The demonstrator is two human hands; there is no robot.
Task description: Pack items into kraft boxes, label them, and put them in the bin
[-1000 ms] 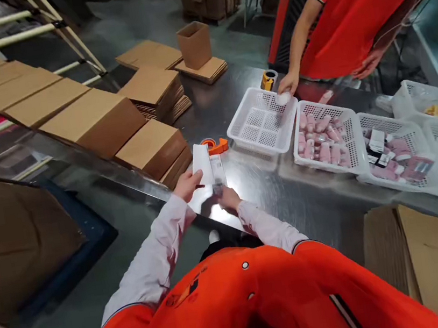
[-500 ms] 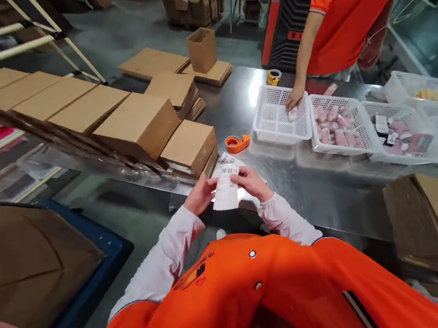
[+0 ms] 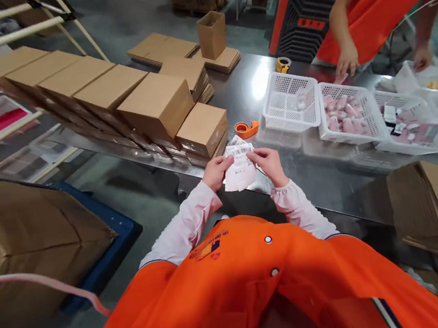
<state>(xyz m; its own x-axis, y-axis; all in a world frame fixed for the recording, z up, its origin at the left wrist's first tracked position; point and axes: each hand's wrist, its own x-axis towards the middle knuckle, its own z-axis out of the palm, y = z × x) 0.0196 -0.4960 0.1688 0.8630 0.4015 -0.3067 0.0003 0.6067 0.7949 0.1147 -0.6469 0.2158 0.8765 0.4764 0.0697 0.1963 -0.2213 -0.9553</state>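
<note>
While a co-worker's hand [image 3: 347, 62] rests across the steel table [image 3: 328, 186], the left hand [image 3: 215, 171] and right hand [image 3: 270, 165] pinch a printed paper label [image 3: 240, 169] between them just above the table's near edge, beside cardboard boxes [image 3: 158, 107] and an orange tape dispenser [image 3: 246, 128].

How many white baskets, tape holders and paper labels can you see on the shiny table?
White baskets: 4, the nearest one almost empty, then one with pink packets, a third and a fourth
Tape holders: 2, orange and yellow
Paper labels: 1 bunch, held by the left hand and right hand
Total: 7
</note>
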